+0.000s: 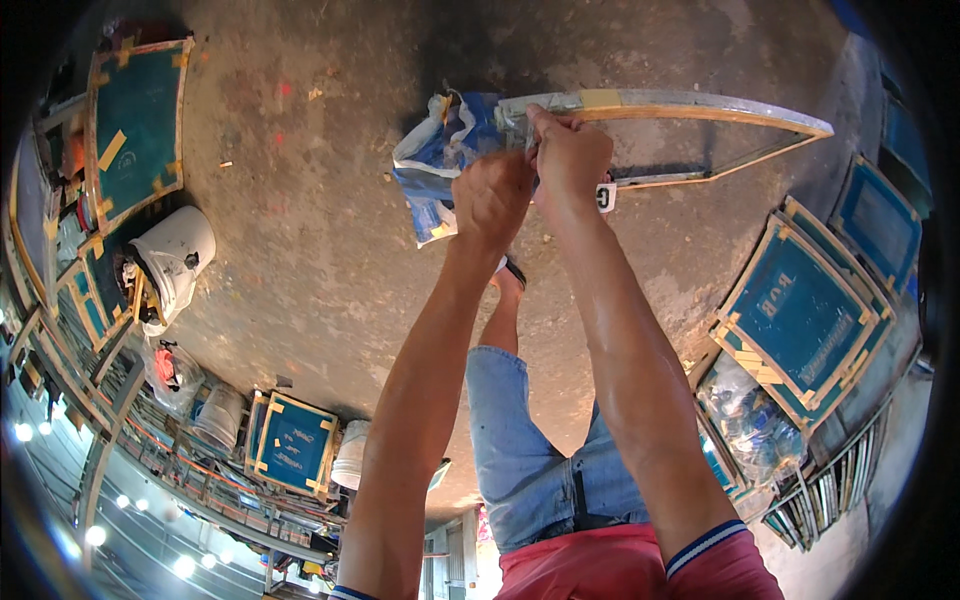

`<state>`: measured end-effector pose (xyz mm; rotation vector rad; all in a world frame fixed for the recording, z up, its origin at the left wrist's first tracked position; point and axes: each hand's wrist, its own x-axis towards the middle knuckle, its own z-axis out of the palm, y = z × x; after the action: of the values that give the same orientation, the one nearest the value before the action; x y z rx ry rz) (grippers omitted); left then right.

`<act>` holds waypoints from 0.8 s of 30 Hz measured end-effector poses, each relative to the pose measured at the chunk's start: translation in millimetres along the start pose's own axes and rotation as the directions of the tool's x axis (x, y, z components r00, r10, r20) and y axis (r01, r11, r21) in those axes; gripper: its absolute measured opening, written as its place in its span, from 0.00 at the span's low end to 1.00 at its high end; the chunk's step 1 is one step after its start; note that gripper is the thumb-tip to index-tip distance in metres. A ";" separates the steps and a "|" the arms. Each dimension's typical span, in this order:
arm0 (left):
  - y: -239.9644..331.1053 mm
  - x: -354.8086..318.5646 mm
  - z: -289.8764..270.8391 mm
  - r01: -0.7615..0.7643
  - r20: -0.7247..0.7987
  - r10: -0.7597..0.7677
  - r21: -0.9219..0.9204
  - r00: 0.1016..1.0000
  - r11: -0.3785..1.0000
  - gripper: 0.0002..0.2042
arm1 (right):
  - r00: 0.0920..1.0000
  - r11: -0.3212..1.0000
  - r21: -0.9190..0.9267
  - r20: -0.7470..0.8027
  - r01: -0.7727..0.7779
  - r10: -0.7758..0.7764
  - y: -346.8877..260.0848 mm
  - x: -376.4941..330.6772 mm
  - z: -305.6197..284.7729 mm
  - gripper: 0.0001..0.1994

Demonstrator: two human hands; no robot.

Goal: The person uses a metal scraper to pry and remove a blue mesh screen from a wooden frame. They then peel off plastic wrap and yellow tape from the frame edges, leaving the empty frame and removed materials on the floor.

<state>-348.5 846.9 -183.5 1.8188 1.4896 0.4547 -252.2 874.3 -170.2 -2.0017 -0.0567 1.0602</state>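
Note:
A long framed panel [690, 101], seen nearly edge-on with pale tape along its rim, stretches right from my hands. My right hand [574, 155] is closed at its left end, the index finger lying along the rim. Close beside it, my left hand [493, 195] makes a fist with the knuckles up; what it grips is hidden. A greyish, see-through strip [514, 132] shows between the hands at the frame's end. Just left of them lies a crumpled blue and white plastic sack [432, 150].
Teal screen-printing frames with taped edges lean at the left [140, 135] and right [800, 305]. A white bucket [178, 255] with things in it stands at left. A clear bag [745, 410] sits at lower right. My foot [510, 280] is below my hands on the stained concrete floor [330, 200].

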 end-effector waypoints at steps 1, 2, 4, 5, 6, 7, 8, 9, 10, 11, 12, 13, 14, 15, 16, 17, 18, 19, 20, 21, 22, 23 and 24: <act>0.1 -3.9 0.0 -0.001 0.019 0.001 0.008 1.000 1.000 0.13 | 1.000 0.998 -0.059 -0.007 0.026 -0.027 2.8 -3.0 -1.1 0.10; 0.3 -8.1 -0.1 -0.003 0.038 0.002 0.015 0.999 1.000 0.13 | 0.998 0.992 -0.119 -0.013 0.052 -0.054 5.9 -6.5 -2.9 0.10; 5.3 -17.4 -0.9 0.032 0.052 -0.031 -0.027 0.998 0.999 0.14 | 0.998 0.998 -0.021 -0.001 0.066 -0.066 14.8 -16.5 -12.1 0.10; 8.6 -21.9 -2.8 0.049 0.062 -0.046 -0.049 0.997 0.998 0.15 | 0.997 0.997 0.027 0.002 0.071 -0.071 19.4 -20.9 -17.4 0.09; 11.3 -26.6 -5.3 0.072 0.124 -0.065 -0.047 0.990 0.996 0.15 | 0.998 0.995 0.074 -0.005 0.060 -0.060 23.6 -24.1 -21.9 0.09; 10.7 -34.1 -5.7 0.042 0.115 -0.033 -0.073 0.993 0.996 0.14 | 0.999 0.992 0.118 -0.011 0.044 -0.043 25.2 -31.5 -25.6 0.09; 9.9 -41.4 -5.4 0.012 0.105 -0.002 -0.100 0.994 0.995 0.14 | 1.000 0.986 0.162 -0.016 0.029 -0.027 26.9 -39.1 -29.5 0.09; 9.5 -48.9 -5.2 -0.018 0.094 0.030 -0.126 0.995 0.992 0.13 | 0.996 0.994 0.095 -0.077 0.061 -0.054 29.5 -47.9 -31.7 0.08; 13.2 -51.9 -7.5 -0.020 0.118 0.037 -0.139 0.992 0.990 0.11 | 0.986 0.995 0.029 -0.141 0.094 -0.090 29.6 -56.0 -32.0 0.08; 17.1 -55.5 -10.1 -0.023 0.143 0.045 -0.153 0.989 0.988 0.10 | 0.971 0.992 -0.040 -0.202 0.122 -0.128 29.1 -63.8 -33.4 0.07; 20.9 -58.9 -12.4 -0.024 0.167 0.053 -0.167 0.985 0.986 0.09 | 0.956 0.976 -0.153 -0.223 0.157 -0.189 30.1 -70.6 -36.6 0.07; 23.2 -64.7 -12.6 -0.027 0.180 0.058 -0.174 0.982 0.984 0.08 | 0.939 0.946 -0.265 -0.234 0.188 -0.252 31.7 -77.5 -40.8 0.07; 21.1 -70.8 -9.1 -0.028 0.185 0.062 -0.180 0.981 0.983 0.08 | 0.919 0.901 -0.374 -0.232 0.219 -0.319 30.3 -82.1 -42.9 0.06; 18.5 -75.4 -5.1 -0.029 0.191 0.065 -0.186 0.979 0.982 0.08 | 0.911 0.879 -0.413 -0.217 0.240 -0.351 28.2 -85.1 -45.2 0.06; 13.4 -82.6 1.2 -0.036 0.200 0.071 -0.172 0.977 0.985 0.08 | 0.903 0.854 -0.455 -0.204 0.254 -0.378 27.6 -89.3 -48.3 0.07; 8.6 -88.6 6.9 -0.042 0.209 0.075 -0.158 0.975 0.987 0.09 | 0.895 0.825 -0.497 -0.188 0.269 -0.405 27.8 -93.3 -51.0 0.07; 4.1 -94.4 12.8 -0.047 0.217 0.078 -0.144 0.973 0.988 0.09 | 0.885 0.802 -0.517 -0.161 0.301 -0.436 30.4 -97.8 -54.1 0.07; 5.8 -96.2 15.4 -0.042 0.270 0.082 -0.151 0.959 0.988 0.09 | 0.874 0.775 -0.538 -0.135 0.332 -0.467 34.4 -100.9 -59.3 0.07; 7.2 -97.9 17.7 -0.037 0.321 0.087 -0.158 0.943 0.987 0.09 | 0.861 0.747 -0.558 -0.107 0.362 -0.497 38.0 -103.1 -64.3 0.07; 8.7 -99.7 19.9 -0.032 0.372 0.092 -0.164 0.924 0.986 0.09 | 0.852 0.723 -0.573 -0.079 0.385 -0.517 41.2 -104.0 -69.0 0.07; 11.1 -102.4 20.5 -0.028 0.379 0.098 -0.188 0.920 0.982 0.09 | 0.845 0.701 -0.589 -0.055 0.403 -0.532 43.2 -105.7 -72.9 0.07; 13.6 -105.8 20.6 -0.023 0.387 0.105 -0.211 0.916 0.977 0.09 | 0.838 0.677 -0.604 -0.029 0.420 -0.545 45.1 -107.8 -77.5 0.07; 15.9 -109.5 20.4 -0.018 0.394 0.112 -0.235 0.912 0.972 0.09 | 0.861 0.711 -0.584 -0.039 0.393 -0.507 47.2 -111.2 -82.5 0.07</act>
<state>-353.0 735.7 -166.8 1.6613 1.0497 0.2455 -281.0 745.7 -106.7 -2.4217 -0.8064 0.5426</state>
